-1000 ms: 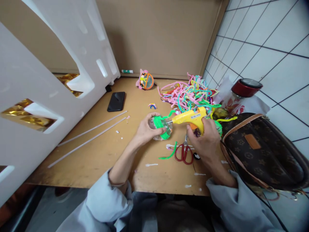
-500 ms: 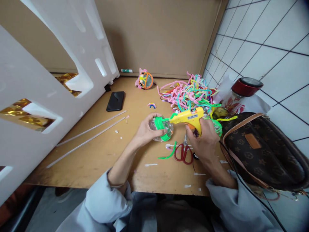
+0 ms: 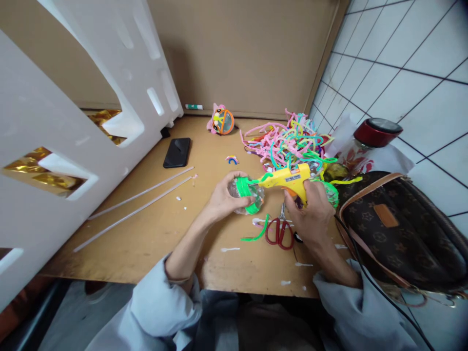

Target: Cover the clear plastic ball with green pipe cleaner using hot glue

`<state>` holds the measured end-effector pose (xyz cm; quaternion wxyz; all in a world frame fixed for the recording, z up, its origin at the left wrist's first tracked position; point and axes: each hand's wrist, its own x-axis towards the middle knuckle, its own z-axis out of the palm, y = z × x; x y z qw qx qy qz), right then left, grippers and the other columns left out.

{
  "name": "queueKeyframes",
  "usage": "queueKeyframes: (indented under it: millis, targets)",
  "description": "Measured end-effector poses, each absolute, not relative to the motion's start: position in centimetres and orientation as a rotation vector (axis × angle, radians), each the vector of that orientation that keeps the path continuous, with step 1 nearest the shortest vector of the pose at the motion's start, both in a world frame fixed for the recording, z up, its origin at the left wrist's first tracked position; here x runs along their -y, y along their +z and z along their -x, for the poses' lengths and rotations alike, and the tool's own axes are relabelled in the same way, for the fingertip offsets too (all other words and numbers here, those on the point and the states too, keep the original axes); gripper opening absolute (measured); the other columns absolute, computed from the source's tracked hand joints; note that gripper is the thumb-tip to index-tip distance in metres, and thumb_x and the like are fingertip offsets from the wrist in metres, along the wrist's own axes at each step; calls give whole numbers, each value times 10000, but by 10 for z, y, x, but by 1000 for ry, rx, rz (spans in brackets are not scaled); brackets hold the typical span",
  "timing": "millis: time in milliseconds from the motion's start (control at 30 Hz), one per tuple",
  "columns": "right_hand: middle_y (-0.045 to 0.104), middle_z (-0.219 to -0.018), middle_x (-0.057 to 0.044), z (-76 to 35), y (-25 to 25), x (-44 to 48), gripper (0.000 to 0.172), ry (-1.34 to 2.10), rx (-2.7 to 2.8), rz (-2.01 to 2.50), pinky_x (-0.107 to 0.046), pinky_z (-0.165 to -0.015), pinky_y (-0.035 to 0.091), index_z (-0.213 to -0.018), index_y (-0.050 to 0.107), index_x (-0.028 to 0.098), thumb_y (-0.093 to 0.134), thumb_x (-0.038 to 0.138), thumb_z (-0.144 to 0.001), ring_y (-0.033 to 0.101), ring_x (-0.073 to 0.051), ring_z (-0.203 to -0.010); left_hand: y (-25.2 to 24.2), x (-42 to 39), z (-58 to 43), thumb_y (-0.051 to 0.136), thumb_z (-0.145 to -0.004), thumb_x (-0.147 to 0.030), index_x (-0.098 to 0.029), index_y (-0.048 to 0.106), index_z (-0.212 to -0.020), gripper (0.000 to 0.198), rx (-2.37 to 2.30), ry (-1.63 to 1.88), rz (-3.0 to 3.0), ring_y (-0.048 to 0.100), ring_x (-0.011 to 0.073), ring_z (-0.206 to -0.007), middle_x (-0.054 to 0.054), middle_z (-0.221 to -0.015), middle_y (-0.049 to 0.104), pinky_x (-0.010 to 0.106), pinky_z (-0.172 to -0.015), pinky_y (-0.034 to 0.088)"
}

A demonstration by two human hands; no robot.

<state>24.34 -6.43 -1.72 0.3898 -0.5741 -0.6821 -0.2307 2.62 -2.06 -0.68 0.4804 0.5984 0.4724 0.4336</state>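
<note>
Left hand (image 3: 227,196) curls fingers round green-wrapped clear plastic piece (image 3: 259,196), right hand (image 3: 316,207) grips yellow glue gun (image 3: 288,179); seemingly gluing, next needs loose pipe-cleaner end (image 3: 268,175) pressed.

Soft light covers the table (image 3: 146,248), with a faint shadow on the board (image 3: 248,53) left of upper centre. The lap (image 3: 270,324) at bottom centre is dim; wide-angle stretch skews the tiles (image 3: 427,46) at right (the top corner darkens).
</note>
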Motion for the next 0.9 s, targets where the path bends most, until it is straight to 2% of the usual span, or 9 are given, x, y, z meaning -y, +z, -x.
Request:
queueKeyframes:
  millis: [300,900]
  targets:
    - [578,-806,-34,-244,-18,65,180,-584,1742,1441,-304,-626,402,-1022,561,197,565,355,-936,547,-201,-744,-5,23,-26,787,-525,-253,-160,578,-1085,605,-1125,1068,-1444,627,148,-786,11,-914,664,263,-747,548]
    - [576,-796,-35,-244,-16,67,128,-538,1755,1428,-307,-635,394,-974,552,201,550,326,-944,544,-205,-756,-5,22,-25,777,-530,-248,-162,574,-1079,592,-1125,1067,-1476,623,144,-784,16,-914,666,253,-742,544]
